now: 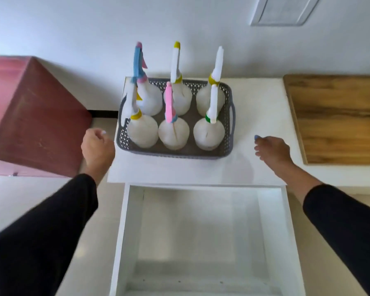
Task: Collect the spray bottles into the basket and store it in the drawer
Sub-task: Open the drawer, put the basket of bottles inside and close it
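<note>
Six spray bottles stand upright in the grey basket (175, 151), two rows of three, and the basket sits on the white counter (254, 116) right at its near-left part. Front row: a yellow-collared bottle (141, 130), a pink-topped bottle (173, 133) in the middle, a green-collared bottle (208, 133) on the right. Behind them, a blue-and-pink-topped bottle (149, 99) and two more with yellow collars. The left hand (97, 146) hovers just beside the basket's left end, fingers loosely curled, grasping nothing. The right hand (272, 149) hangs over the counter a little apart from the basket's right handle, fingers also relaxed and curled, holding nothing. Below the counter edge, the white drawer (271, 221) stands pulled open. A reddish box (36, 116) sits to the left, a wooden board (338, 118) to the right.
</note>
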